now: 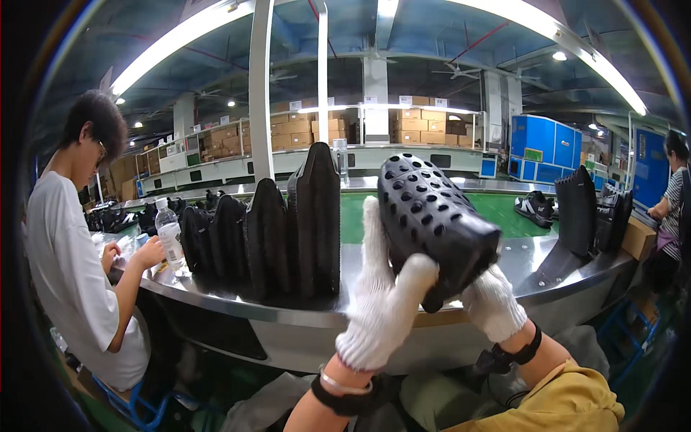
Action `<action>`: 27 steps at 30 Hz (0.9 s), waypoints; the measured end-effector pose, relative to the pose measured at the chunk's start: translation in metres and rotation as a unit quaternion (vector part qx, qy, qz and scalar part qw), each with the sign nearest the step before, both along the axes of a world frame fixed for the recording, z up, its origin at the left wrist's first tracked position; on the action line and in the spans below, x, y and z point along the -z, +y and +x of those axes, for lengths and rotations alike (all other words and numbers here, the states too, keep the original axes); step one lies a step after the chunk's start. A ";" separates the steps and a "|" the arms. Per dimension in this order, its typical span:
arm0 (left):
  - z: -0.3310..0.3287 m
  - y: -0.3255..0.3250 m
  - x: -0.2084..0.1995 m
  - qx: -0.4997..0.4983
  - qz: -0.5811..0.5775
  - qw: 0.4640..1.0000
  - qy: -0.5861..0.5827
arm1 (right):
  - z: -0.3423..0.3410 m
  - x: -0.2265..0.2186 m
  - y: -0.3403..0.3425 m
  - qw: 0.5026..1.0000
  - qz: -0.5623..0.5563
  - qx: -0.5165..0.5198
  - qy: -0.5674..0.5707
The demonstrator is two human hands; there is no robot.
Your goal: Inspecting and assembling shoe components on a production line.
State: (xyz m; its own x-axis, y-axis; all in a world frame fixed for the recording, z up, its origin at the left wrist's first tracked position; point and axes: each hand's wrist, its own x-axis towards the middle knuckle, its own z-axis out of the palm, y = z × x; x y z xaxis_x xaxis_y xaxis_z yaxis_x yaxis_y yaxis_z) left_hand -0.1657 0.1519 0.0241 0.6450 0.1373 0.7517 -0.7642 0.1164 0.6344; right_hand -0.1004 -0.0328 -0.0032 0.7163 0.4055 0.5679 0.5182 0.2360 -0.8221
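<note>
Black, glossy and pierced with rows of round holes, a blunt hollow-looking piece (433, 205) occupies the centre of the view, raised above the front edge of a steel-topped workbench (529, 253), which serves as the landmark throughout. Its holed end points up and away toward the far side of the workbench; its plain, squared end tilts down toward the near side.

The left hand (385, 288), in a white knitted glove, is clamped on the piece: thumb and fingers stand apart, the fingers reaching up along its left flank and the thumb set against its lower near face, so that the piece lies between them. The right hand (495, 301), gloved alike, is at the squared end, to the right and below; its fingers are largely hidden behind the piece, and how tightly they close cannot be told.

On the workbench, left of centre, stands a row of tall, black, ridged upright pieces (314, 223). Farther left on the workbench is a clear plastic bottle (170, 234), beside a co-worker in a white shirt (75, 245). Toward its right end stand a black, curved, ribbed piece (577, 212) and, farther right, a brown cardboard box (638, 239).
</note>
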 end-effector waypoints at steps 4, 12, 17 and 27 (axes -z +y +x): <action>0.050 -0.001 0.012 -0.094 0.109 0.985 0.099 | 0.020 -0.006 -0.013 0.983 -0.119 0.114 0.083; 0.096 -0.010 0.038 -0.160 0.139 0.974 0.086 | 0.008 0.000 -0.003 0.981 -0.035 0.161 0.099; 0.103 -0.011 0.045 0.110 0.080 0.984 0.113 | 0.025 0.018 0.015 0.923 -0.121 0.320 -0.178; 0.131 -0.003 0.081 -0.225 0.263 0.936 -0.064 | 0.040 -0.007 0.011 0.809 -0.248 0.501 -0.184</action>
State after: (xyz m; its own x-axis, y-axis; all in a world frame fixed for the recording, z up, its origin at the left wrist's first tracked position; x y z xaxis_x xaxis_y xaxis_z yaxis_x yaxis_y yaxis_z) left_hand -0.0347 0.1487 -0.0574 0.5116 -0.0378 0.8584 -0.7343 -0.5379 0.4140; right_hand -0.0606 -0.0219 0.0039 0.6459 -0.0298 0.7628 0.4764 -0.7651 -0.4333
